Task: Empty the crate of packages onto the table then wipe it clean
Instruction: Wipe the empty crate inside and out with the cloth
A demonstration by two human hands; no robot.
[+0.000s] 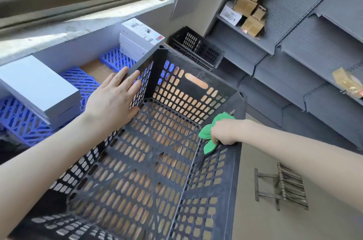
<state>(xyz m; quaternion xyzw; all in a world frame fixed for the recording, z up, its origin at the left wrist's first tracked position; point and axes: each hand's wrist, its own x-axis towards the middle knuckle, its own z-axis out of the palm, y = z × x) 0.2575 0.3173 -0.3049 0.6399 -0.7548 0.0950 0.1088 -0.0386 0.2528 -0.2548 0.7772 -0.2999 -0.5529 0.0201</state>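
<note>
A black perforated crate (196, 82) fills the middle of the view, with nothing inside it. My left hand (113, 100) lies flat with fingers spread over the crate's left wall near the far corner. My right hand (225, 131) is shut on a green cloth (209, 135) and presses it against the top of the right wall. White packages lie on the table: one stack (140, 38) at the back under the window, and a larger white box (37, 88) at the left.
Blue plastic grids (82, 80) lie on the wooden table under the packages. A second black crate (196, 47) stands behind. Grey shelving (294, 49) at the right holds cardboard boxes (249, 4). A small wooden folding stool (282, 186) stands on the floor at the right.
</note>
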